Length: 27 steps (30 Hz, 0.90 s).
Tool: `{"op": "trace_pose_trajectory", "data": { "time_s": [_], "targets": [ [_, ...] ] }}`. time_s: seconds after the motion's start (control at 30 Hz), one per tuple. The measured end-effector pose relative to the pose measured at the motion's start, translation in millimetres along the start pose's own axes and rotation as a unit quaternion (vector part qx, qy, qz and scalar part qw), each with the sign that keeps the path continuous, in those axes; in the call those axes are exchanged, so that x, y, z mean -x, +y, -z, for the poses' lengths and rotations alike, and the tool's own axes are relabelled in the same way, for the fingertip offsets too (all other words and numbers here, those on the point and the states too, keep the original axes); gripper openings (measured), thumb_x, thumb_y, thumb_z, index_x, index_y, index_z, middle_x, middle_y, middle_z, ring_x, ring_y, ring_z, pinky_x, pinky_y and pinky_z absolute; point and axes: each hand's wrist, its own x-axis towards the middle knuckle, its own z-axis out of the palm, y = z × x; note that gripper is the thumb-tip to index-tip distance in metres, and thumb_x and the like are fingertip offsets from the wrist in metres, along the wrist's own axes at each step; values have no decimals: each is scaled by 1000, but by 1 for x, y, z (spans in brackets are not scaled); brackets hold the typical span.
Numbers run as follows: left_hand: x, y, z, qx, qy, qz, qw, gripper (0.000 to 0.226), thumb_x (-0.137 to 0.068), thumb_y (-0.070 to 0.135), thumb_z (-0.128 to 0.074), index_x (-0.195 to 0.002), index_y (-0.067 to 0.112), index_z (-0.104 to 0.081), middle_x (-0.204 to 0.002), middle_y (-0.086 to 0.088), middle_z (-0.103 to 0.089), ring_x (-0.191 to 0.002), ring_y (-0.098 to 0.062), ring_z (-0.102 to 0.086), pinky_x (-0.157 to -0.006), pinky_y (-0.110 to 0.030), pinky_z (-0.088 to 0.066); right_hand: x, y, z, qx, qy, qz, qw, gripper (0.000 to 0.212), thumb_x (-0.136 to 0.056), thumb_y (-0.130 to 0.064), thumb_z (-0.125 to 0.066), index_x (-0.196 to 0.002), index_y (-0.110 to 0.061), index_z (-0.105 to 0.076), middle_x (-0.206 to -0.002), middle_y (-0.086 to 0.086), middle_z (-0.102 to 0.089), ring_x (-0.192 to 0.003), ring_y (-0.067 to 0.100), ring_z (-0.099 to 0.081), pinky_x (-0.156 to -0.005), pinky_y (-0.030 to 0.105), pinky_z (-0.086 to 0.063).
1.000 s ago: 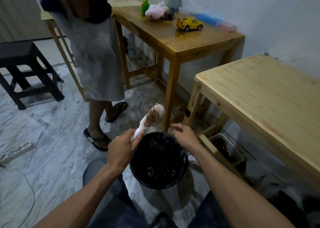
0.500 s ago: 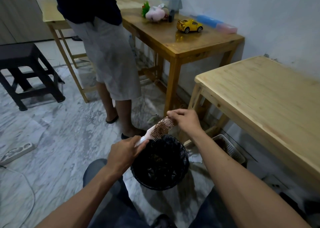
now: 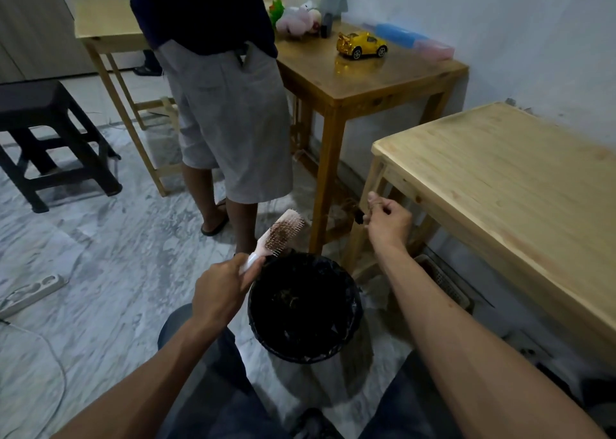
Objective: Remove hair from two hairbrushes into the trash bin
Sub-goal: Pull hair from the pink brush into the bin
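Observation:
A pale pink hairbrush (image 3: 282,233) with brown hair matted in its bristles is held by its handle in my left hand (image 3: 220,292), tilted up over the far left rim of the black lined trash bin (image 3: 260,325). The bin stands on the floor between my knees, with loose hair inside. My right hand (image 3: 388,220) is raised to the right of the brush, fingers pinched on thin strands of hair (image 3: 336,217) that stretch faintly back toward the brush. No second hairbrush is in view.
A person in grey shorts (image 3: 233,122) stands just behind the bin. A light wooden table (image 3: 500,178) is at right, a darker table (image 3: 360,81) with a yellow toy car (image 3: 361,44) behind. A white basket (image 3: 443,285) lies under the right table; a black stool (image 3: 50,138) and power strip (image 3: 33,292) are at left.
My right hand went from the bin rim to the brush bristles, then pulled away to the right and up with strands of hair. The standing person stepped closer to the bin.

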Motion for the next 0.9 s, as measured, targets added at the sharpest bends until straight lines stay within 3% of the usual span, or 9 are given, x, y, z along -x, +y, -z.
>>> {"op": "trace_pose_trajectory", "data": {
  "time_s": [0.07, 0.17, 0.3, 0.4, 0.53, 0.73, 0.83, 0.9],
  "targets": [
    [-2, 5, 1, 12, -5, 4, 1000, 43, -92, 57, -53, -86, 17, -67, -54, 1, -55, -47, -22, -51, -42, -31, -31, 2, 11, 1, 36, -30, -12, 999, 20, -100, -39, -63, -95, -22, -73, -83, -1, -72, -83, 16, -69, -88, 41, -60],
    [-4, 13, 4, 31, -5, -1, 1000, 43, -90, 60, -49, -81, 21, -65, -50, 6, -46, -45, -16, -45, -41, -28, -25, 13, 23, -4, 95, -112, -61, 987, 32, -104, -41, -56, -112, -17, -75, -88, -3, -72, -83, 16, -70, -86, 40, -61],
    [-5, 20, 6, 47, -4, -21, 999, 50, -88, 68, -41, -82, 24, -65, -50, 8, -45, -45, -14, -44, -41, -26, -21, 27, 21, -8, 26, -227, -65, 971, 30, -101, -53, -55, -124, -35, -61, -99, -10, -70, -84, 21, -75, -69, 33, -61],
    [-5, 21, 6, 36, -3, -35, 999, 54, -87, 71, -38, -84, 25, -66, -52, 6, -50, -45, -17, -46, -41, -26, -21, 30, 19, -10, 0, -310, -38, 950, 35, -95, -45, -70, -124, -27, -66, -103, -5, -74, -73, 14, -73, -64, 30, -58],
    [-6, 21, 8, 34, 3, -25, 999, 53, -90, 69, -43, -79, 22, -64, -49, 5, -45, -42, -15, -43, -40, -27, -20, 28, 26, -14, -5, -288, -42, 957, 19, -93, -15, -76, -107, -3, -77, -79, 3, -76, -61, 11, -65, -58, 22, -56],
    [-10, 19, 14, 65, 29, 17, 997, 38, -91, 55, -53, -93, 22, -73, -55, 0, -61, -47, -18, -51, -43, -29, -33, 24, 48, 3, 31, -247, -81, 965, 6, -95, -10, -72, -95, -9, -77, -83, 7, -75, -62, 7, -65, -55, 14, -53],
    [-10, 23, 14, 82, 29, 5, 996, 39, -90, 56, -52, -93, 23, -73, -54, 1, -61, -46, -16, -53, -42, -28, -33, 27, 64, 9, 91, -261, -98, 956, 17, -97, -9, -70, -110, 0, -76, -85, 7, -75, -66, 9, -66, -55, 15, -54],
    [-10, 26, 11, 93, 27, -10, 995, 41, -91, 58, -53, -92, 22, -73, -52, 3, -59, -43, -9, -50, -40, -27, -30, 31, 68, 12, 139, -299, -77, 941, 29, -97, -11, -69, -126, -10, -73, -107, 6, -75, -81, 12, -70, -60, 19, -57]
  ]
}}
